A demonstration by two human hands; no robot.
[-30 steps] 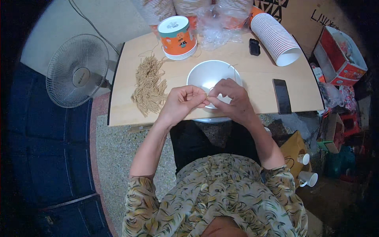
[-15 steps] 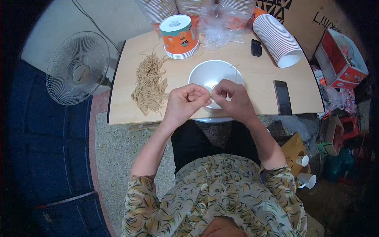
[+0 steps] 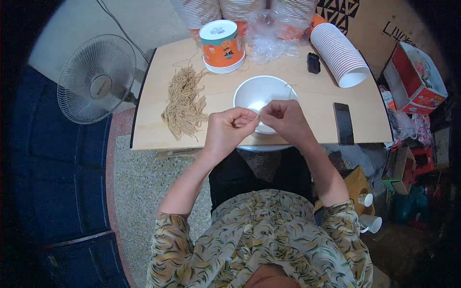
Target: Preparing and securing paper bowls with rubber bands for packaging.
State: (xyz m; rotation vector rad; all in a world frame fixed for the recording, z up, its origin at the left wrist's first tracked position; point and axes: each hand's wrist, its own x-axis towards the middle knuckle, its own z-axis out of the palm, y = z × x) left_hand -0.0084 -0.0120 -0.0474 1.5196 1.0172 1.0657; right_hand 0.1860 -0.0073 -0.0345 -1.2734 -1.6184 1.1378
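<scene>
In front of the white bowl [image 3: 247,93], my left hand [image 3: 228,128] and my right hand [image 3: 288,122] meet with their fingertips nearly touching. Both are closed in a pinch on a thin tan cord [image 3: 259,115], most of which the fingers hide. A bit of similar cord [image 3: 289,86] hangs over the bowl's far right rim. Left of the bowl lies a loose heap of tan cords [image 3: 185,105], tangled together. Beyond the heap stands an upside-down orange paper tub [image 3: 223,48] with a white base and a green band.
Stacked tubs [image 3: 197,14] and crumpled clear plastic [image 3: 271,45] line the table's far side. A leaning stack of white paper cups [image 3: 338,55], a small black object [image 3: 313,63] and a phone [image 3: 343,123] occupy the right. Left of the table stands a fan [image 3: 98,81].
My fingertips shift slightly at the cord, with the left fingers straighter and the right hand tilted a little more. The view has moved slightly; the heap and bowl stay put.
</scene>
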